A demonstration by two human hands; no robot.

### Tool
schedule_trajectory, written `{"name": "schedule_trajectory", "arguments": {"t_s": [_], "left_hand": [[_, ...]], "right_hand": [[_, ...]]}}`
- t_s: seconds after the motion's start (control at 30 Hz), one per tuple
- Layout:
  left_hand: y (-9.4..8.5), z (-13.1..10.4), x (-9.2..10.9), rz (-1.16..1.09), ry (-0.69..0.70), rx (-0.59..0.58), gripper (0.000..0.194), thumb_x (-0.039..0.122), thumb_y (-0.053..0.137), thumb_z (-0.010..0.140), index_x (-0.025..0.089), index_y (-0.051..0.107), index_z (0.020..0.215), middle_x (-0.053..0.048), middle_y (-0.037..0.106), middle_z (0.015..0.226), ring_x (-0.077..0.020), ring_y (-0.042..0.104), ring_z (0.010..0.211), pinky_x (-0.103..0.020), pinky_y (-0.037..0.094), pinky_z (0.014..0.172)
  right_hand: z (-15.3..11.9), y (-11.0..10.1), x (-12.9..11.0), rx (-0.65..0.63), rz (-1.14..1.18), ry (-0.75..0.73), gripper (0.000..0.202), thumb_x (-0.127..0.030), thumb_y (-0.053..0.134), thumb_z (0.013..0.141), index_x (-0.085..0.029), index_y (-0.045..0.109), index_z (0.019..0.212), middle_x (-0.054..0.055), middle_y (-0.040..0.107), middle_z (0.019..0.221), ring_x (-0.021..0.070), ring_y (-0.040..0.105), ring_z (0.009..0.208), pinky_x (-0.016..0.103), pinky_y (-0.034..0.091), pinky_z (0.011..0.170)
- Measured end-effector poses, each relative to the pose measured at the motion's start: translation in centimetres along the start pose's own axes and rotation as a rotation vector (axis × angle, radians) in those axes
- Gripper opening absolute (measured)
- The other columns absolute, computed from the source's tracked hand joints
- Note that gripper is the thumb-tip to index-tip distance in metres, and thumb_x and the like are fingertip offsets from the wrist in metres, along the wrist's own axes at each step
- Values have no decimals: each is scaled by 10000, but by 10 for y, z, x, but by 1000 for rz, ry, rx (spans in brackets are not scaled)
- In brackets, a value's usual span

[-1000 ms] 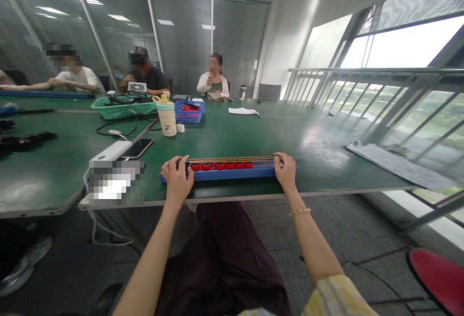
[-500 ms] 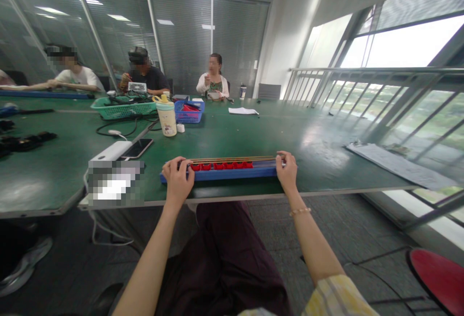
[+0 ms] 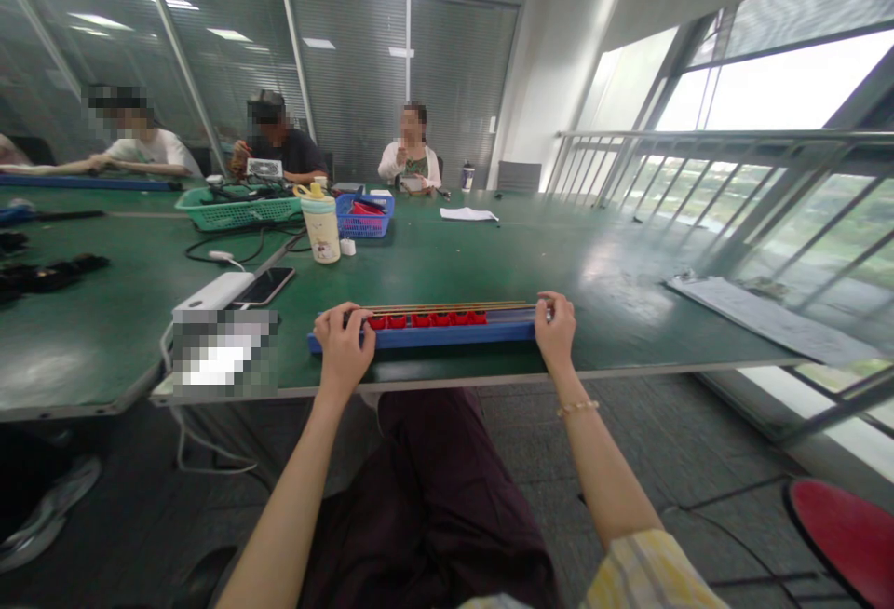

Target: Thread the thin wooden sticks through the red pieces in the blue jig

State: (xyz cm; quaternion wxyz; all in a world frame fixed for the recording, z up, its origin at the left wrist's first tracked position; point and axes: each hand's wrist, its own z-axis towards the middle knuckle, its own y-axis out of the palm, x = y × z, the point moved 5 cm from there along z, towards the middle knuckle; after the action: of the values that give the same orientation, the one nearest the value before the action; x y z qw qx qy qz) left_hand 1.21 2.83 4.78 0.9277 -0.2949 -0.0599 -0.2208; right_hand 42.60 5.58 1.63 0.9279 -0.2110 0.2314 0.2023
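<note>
A long, narrow blue tray (image 3: 453, 336) lies lengthwise across the table in front of me, close to its front edge. Several red pieces (image 3: 440, 319) sit in a row inside it, and thin, light brown sticks (image 3: 447, 307) run along its back side. My left hand (image 3: 344, 346) is closed around the tray's left end, with its fingers over the top. At the opposite end, my right hand (image 3: 557, 328) grips the tray with curled fingers. Both hands cover the parts of the tray beneath them.
Left of the tray are a phone (image 3: 265, 286), a white power strip (image 3: 213, 297) and a cream cup (image 3: 321, 229). Behind stand a green basket (image 3: 241, 209) and a blue basket (image 3: 363, 223). A clipboard (image 3: 768, 316) lies at right. Several people sit across the table.
My right hand has shifted very slightly to the right at the tray's end. My left hand and the tray look almost the same.
</note>
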Motion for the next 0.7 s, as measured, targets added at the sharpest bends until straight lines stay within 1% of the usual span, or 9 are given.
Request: {"name": "schedule_trajectory", "arguments": {"t_s": [0.17, 0.3, 0.47, 0.57, 0.7], "left_hand": [[0, -1, 2, -7, 21, -9, 219, 207, 533, 859, 228, 694, 1007, -105, 580, 1160, -282, 432, 1121, -450, 362, 987], [-1, -1, 2, -24, 21, -14, 242, 199, 538, 846, 237, 704, 1018, -105, 587, 1152, -283, 427, 1123, -456, 359, 990], [-2, -1, 3, -35, 30, -13, 238, 197, 533, 848, 236, 708, 1004, -96, 598, 1139, -271, 442, 1112, -441, 359, 988], [-2, -1, 3, -34, 35, -6, 230, 202, 529, 854, 234, 704, 1001, -93, 602, 1136, -267, 443, 1111, -435, 357, 990], [-2, -1, 3, -9, 28, -7, 226, 212, 523, 864, 229, 702, 1003, -93, 599, 1137, -272, 441, 1113, -429, 357, 980]], "right_hand": [[0, -1, 2, 26, -24, 19, 262, -328, 425, 924, -181, 622, 1015, 69, 622, 816, 227, 506, 829, 368, 408, 833], [0, 0, 2, 23, -28, 0, 277, -339, 400, 941, -184, 620, 1007, 89, 641, 882, 230, 513, 855, 373, 407, 839], [1, 1, 2, 13, -35, 14, 278, -393, 452, 931, -182, 621, 998, 73, 624, 809, 228, 509, 828, 372, 399, 829], [1, 1, 2, 13, -29, 14, 275, -388, 460, 927, -178, 620, 1003, 62, 613, 779, 222, 503, 803, 370, 399, 828], [0, -1, 4, 30, -30, 31, 297, -389, 433, 937, -172, 619, 1019, 73, 616, 804, 229, 498, 832, 371, 397, 834]]}}
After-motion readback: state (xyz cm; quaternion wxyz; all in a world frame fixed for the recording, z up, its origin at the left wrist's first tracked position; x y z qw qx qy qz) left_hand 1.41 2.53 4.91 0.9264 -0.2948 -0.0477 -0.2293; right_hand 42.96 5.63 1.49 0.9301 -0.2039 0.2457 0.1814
